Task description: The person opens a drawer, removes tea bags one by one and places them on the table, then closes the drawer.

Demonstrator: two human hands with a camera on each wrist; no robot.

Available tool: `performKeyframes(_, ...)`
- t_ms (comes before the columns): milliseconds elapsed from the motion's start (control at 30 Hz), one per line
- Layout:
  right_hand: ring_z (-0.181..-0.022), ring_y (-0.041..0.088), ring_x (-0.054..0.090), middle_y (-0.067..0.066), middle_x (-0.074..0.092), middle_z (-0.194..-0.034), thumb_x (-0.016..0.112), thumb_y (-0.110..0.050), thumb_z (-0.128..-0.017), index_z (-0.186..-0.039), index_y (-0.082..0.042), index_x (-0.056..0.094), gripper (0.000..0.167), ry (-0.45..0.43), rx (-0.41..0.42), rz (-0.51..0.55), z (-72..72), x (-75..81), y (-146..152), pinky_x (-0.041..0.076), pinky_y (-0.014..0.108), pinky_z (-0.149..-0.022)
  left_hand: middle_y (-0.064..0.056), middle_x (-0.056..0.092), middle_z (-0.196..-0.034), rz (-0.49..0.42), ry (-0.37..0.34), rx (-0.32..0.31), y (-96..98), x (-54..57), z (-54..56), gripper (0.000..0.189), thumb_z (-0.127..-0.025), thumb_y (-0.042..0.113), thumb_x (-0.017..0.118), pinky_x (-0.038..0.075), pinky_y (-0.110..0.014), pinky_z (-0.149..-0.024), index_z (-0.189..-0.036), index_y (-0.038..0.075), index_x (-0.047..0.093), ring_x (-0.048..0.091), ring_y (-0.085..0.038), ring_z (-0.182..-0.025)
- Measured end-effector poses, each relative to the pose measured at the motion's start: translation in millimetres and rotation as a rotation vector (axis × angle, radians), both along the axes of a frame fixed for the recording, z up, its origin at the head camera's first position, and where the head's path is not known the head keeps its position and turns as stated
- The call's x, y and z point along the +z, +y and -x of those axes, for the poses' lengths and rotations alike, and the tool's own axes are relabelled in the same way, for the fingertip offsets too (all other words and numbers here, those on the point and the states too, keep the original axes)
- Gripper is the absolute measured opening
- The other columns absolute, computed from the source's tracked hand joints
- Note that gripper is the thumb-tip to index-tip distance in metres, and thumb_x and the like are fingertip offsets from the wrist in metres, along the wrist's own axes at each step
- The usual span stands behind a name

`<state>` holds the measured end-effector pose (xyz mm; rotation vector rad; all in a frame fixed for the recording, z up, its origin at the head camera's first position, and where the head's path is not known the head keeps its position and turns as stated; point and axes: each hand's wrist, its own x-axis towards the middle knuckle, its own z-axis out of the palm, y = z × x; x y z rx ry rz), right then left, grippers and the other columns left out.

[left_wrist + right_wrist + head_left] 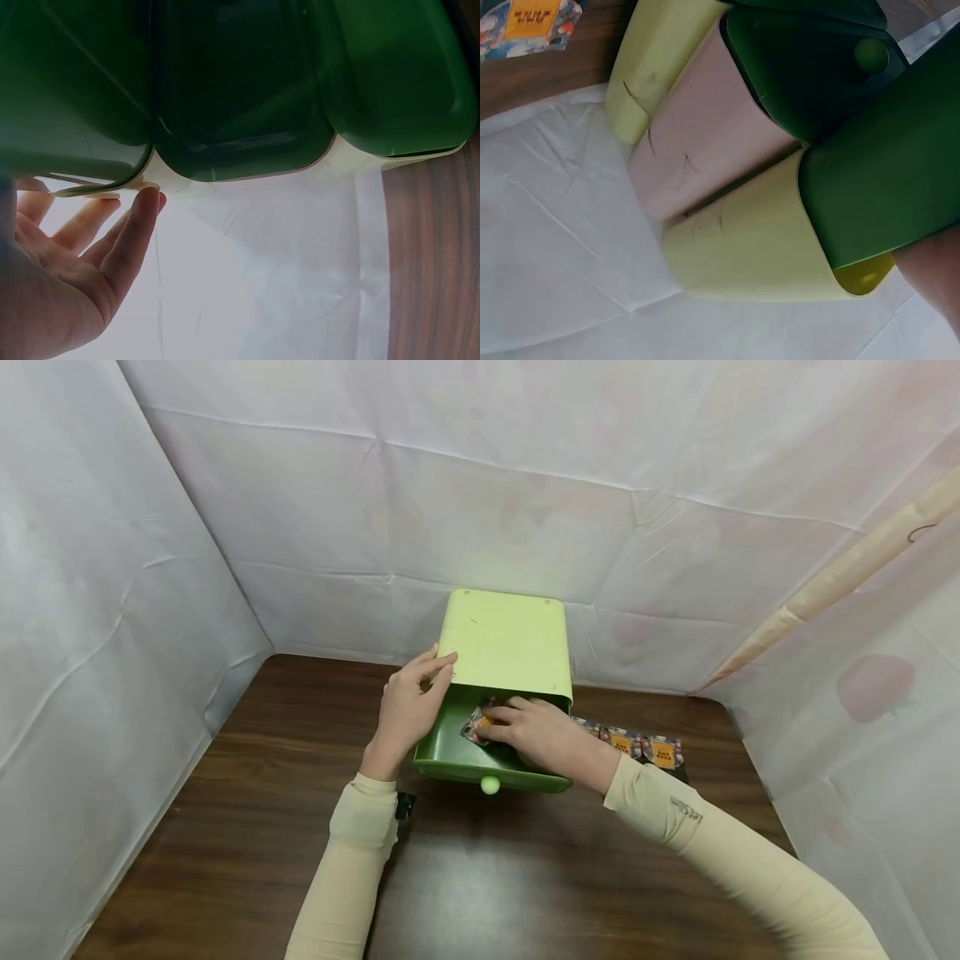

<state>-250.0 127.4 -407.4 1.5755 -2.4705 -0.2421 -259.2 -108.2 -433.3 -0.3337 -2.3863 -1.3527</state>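
A small drawer cabinet [506,639] with a pale yellow-green top stands near the back of the table. Its top green drawer [450,727] is pulled out, with a round knob in front. My right hand [536,731] reaches inside and pinches a small dark packet [474,725] with an orange label. Only part of that packet shows beneath the fingers. At the cabinet's left front corner, my left hand [408,706] rests with extended fingers touching the top and side. From the right wrist, the drawer wall mostly hides the right hand [934,274].
Several similar packets [663,752] lie in a row on the wooden table [247,827], right of the cabinet. Below the top tier are a pink tier [712,139] and another yellow-green tier [656,60]. White cloth [510,485] hangs close behind and at both sides.
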Motion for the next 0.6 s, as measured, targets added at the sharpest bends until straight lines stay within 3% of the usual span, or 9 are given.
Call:
performKeyframes(267,-0.109,0.025,0.056,0.005,0.06,-0.131,0.066,-0.002,-0.092,-0.13,-0.024,0.065,0.044,-0.005,0.028,0.02,-2.9,4.7,5.2,0.048,0.037,-0.088,-0.001,0.047,-0.146,0.0,0.013,-0.004,1.3,0.7,-0.7,0.036,-0.101,0.045,0.049,0.028,-0.03,-0.034,-0.129,0.029,0.066,0.035,-0.018,-0.039)
performKeyframes(600,-0.117,0.023,0.055,0.004,0.062,-0.127,0.062,0.006,-0.089,-0.124,-0.019,0.068,0.044,-0.074,0.025,0.117,-5.0,12.5,15.7,0.043,0.039,-0.096,-0.003,0.047,-0.146,-0.002,0.015,-0.023,4.2,3.6,0.6,0.035,-0.102,0.04,0.05,0.027,-0.031,-0.034,-0.13,0.027,0.065,0.034,-0.018,-0.04)
